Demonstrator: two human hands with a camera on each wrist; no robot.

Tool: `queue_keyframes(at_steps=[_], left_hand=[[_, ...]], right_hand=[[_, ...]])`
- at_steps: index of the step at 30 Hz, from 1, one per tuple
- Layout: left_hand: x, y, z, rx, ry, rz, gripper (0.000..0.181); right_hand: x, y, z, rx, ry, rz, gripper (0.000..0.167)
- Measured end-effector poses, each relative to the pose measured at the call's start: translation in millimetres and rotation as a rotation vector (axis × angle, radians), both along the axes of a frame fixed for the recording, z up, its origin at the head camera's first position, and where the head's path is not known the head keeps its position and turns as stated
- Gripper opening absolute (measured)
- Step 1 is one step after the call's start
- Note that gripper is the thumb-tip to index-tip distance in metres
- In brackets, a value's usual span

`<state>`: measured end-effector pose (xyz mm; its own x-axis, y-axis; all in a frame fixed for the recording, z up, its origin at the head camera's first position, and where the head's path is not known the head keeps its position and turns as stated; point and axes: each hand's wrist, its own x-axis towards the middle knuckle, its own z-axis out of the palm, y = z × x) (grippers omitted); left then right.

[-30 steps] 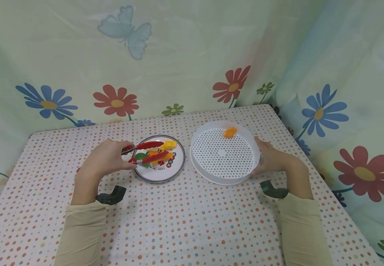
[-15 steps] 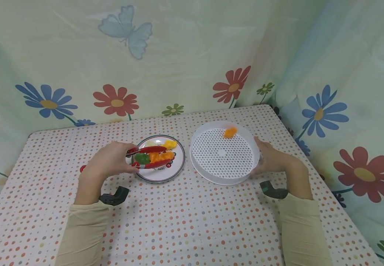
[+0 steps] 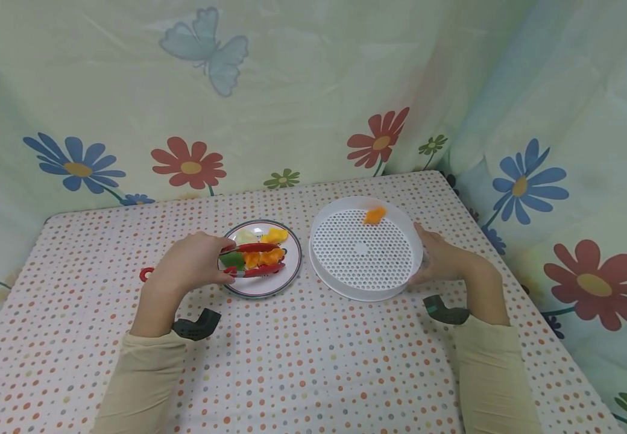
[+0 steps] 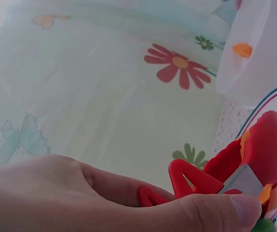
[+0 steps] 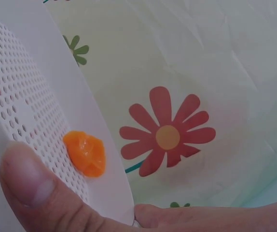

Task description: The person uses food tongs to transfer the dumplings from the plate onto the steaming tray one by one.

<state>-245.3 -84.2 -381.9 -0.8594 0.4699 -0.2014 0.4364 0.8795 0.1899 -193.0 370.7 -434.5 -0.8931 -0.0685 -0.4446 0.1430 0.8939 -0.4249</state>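
My left hand [image 3: 191, 262] holds red-tipped tongs [image 3: 259, 271] low over a white plate [image 3: 294, 259]. In the head view the two tong tips lie on either side of orange pieces [image 3: 272, 257] and a green piece [image 3: 233, 260]; whether they touch them I cannot tell. In the left wrist view the thumb [image 4: 220, 212] presses along the tongs' side. On the right, my right hand [image 3: 444, 259] grips the rim of a round white sieve [image 3: 365, 247], its thumb [image 5: 27, 179] over the inner side. One orange piece [image 5: 86, 153] lies inside it near the far wall.
Behind the tongs, a yellow piece [image 3: 274, 235] and a pale piece [image 3: 246, 236] lie on the plate. The tongs' red ring end [image 3: 146, 274] sticks out behind the left hand. A dotted cloth [image 3: 292, 367] covers the table; a flowered curtain [image 3: 302, 90] hangs behind.
The left hand has moved slightly right, and the tong tips have shifted to lie along both sides of the orange and green pieces. The right hand and sieve have barely moved.
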Motion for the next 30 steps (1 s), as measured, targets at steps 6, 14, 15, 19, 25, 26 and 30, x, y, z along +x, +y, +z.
queue_keyframes(at_steps=[6,14,15,19,25,26,30], left_hand=[[0.5,1.9,1.4,-0.029,-0.012,-0.005,0.061],[1.3,4.0,2.8,-0.032,-0.011,-0.009,0.057],[1.3,4.2,2.7,-0.033,-0.008,-0.010,0.057],[1.6,5.1,2.9,-0.036,0.001,-0.013,0.058],[2.4,5.2,3.6,-0.041,0.004,-0.017,0.060],[2.6,5.2,3.8,-0.044,0.005,-0.018,0.060],[3.1,5.2,3.8,-0.039,0.008,-0.020,0.060]], right_hand=[[0.2,0.0,0.2,-0.002,0.007,0.008,0.143],[0.6,0.5,0.6,0.003,0.000,0.013,0.143],[0.8,0.5,0.9,0.002,0.000,0.013,0.143],[1.7,0.5,1.9,-0.002,-0.003,0.008,0.142],[2.6,-1.1,2.2,0.000,0.005,0.007,0.141],[2.6,-1.5,2.2,-0.001,0.009,0.004,0.141],[2.7,-1.3,1.6,0.007,0.008,-0.006,0.142]])
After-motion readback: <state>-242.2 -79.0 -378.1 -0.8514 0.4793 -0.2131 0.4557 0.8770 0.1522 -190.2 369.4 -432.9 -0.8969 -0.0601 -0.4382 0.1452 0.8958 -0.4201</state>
